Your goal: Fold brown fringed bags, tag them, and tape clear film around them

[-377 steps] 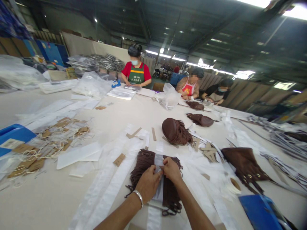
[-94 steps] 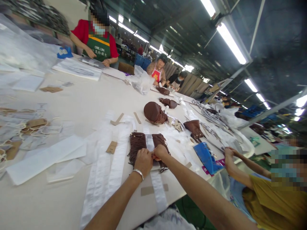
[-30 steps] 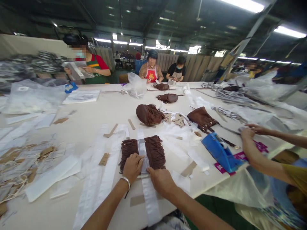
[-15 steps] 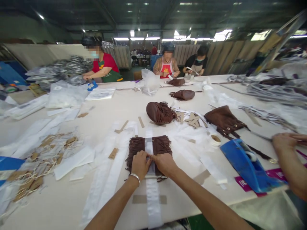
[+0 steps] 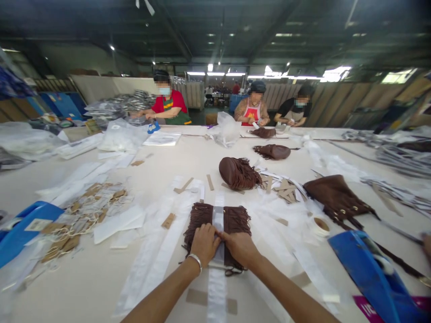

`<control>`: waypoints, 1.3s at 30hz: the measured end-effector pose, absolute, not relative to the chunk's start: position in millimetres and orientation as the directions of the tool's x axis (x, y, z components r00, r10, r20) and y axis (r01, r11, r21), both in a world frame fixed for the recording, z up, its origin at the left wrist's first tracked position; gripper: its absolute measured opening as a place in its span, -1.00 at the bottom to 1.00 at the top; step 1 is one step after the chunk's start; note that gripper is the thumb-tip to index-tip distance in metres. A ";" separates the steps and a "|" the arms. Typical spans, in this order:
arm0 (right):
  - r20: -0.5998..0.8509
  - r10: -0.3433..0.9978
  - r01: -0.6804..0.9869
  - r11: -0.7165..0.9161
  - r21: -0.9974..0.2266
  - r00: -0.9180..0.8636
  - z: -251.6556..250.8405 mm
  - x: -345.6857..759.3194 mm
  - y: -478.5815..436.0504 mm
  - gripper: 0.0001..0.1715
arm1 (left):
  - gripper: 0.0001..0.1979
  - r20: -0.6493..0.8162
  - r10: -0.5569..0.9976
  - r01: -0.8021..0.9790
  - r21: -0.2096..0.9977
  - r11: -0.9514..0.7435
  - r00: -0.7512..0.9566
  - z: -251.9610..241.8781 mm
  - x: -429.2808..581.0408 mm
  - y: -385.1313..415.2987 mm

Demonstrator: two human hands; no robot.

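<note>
Pale worktable [image 5: 182,157] bears the fringed bag [image 5: 236,218], translucent strip [image 5: 218,216] already across its middle, left hand [image 5: 204,244] and right hand [image 5: 240,247] meeting narrowly over it, exact hold indeterminable; the rounded bag [image 5: 240,174] behind shows no strip.

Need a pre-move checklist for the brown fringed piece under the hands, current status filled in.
1. Left hand on the brown fringed piece: ok, over its left half.
2. Right hand close to the left: ok, thumbs and fingers come together over the middle.
3. Grey strip along the middle: ok, visible above the hands.
4. Strip flat under the fingers: cannot tell, hidden.
5. Fringe tidy: not ok, strands stray past the edges.
6. Right-side blue tape dispenser clear of both hands: ok.
</note>
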State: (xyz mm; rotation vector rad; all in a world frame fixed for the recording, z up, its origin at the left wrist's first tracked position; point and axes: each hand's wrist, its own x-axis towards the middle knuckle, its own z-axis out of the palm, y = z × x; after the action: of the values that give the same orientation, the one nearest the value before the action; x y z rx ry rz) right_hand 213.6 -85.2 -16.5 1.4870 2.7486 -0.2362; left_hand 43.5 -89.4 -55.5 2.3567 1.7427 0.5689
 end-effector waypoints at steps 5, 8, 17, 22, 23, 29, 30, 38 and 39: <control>0.158 0.931 0.895 0.361 -0.261 -0.329 -26.4 240.8 -91.2 -0.55 | -0.82 0.290 0.933 0.850 0.414 -0.325 0.215 -48.8 24.4 -106.7; 0.276 0.926 0.917 0.325 -0.229 -0.259 -26.7 241.0 -91.3 -0.58 | -0.73 0.339 0.925 0.837 0.443 -0.320 0.174 -44.9 14.7 -114.6; 0.295 0.900 0.936 0.348 -0.049 -0.320 -36.6 204.1 -40.7 -0.51 | -0.53 0.379 0.863 0.868 0.231 -0.439 0.335 -52.0 27.0 -60.3; 0.298 0.909 0.944 0.325 -0.063 -0.293 -61.9 217.7 -26.2 -0.53 | -0.53 0.320 0.907 0.919 0.190 -0.345 0.274 -64.4 20.2 -41.6; 0.312 0.904 0.942 0.328 -0.068 -0.292 -65.4 219.4 -26.2 -0.53 | -0.52 0.325 0.908 0.923 0.188 -0.336 0.264 -66.9 19.5 -41.5; 0.303 0.898 0.936 0.349 -0.051 -0.318 -61.4 220.4 -20.0 -0.56 | -0.45 0.346 0.916 0.939 0.199 -0.282 0.202 -76.0 20.7 -45.4; 0.278 0.900 0.933 0.358 -0.039 -0.334 -56.5 219.9 -15.7 -0.56 | -0.45 0.341 0.917 0.937 0.201 -0.285 0.206 -75.8 20.7 -45.2; 0.037 0.736 0.732 0.663 0.158 -0.676 -25.9 218.0 27.1 -0.62 | -0.43 0.322 0.925 0.936 0.217 -0.277 0.200 -70.8 21.6 -44.7; 0.021 0.717 0.708 0.683 0.178 -0.697 -25.4 218.1 29.7 -0.64 | -0.42 0.324 0.926 0.937 0.217 -0.274 0.195 -70.9 22.2 -45.2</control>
State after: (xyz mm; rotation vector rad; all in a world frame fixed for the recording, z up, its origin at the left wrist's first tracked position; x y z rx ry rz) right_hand 218.1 29.7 -25.4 1.2013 2.8360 0.2667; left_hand 22.2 -45.2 -70.9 2.4504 1.9098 0.6294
